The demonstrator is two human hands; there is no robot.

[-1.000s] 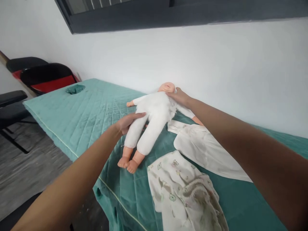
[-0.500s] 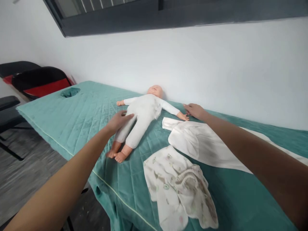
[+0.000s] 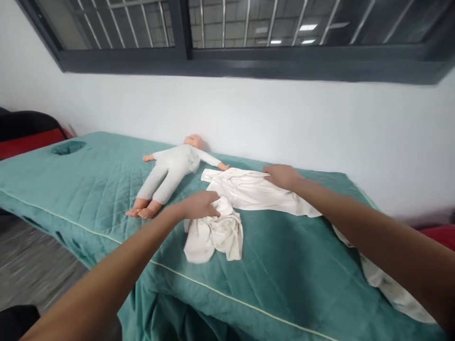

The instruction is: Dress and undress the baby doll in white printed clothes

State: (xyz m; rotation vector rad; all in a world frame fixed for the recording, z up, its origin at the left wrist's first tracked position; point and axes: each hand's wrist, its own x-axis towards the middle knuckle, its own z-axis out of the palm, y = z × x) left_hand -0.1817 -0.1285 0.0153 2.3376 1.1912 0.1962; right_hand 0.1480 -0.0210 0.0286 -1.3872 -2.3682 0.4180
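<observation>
A baby doll [image 3: 169, 171] in a white suit lies on its back on the green quilted bed [image 3: 106, 184], arms spread, head toward the wall. My left hand [image 3: 199, 204] rests on a crumpled patterned cloth [image 3: 213, 232] near the bed's front edge, fingers curled onto it. My right hand [image 3: 282, 175] lies palm down on a long white cloth [image 3: 256, 192] spread to the right of the doll. Neither hand touches the doll.
The white wall [image 3: 284, 123] runs right behind the bed, with a dark barred window [image 3: 227, 33] above. A black and red chair [image 3: 24, 135] stands at the far left. The bed has a face hole [image 3: 68, 148] at its left end. Grey floor shows lower left.
Both hands have left the doll, which now lies flat. My left hand moved right onto the patterned cloth and bunched it; my right hand moved onto the white cloth. The view swung right.
</observation>
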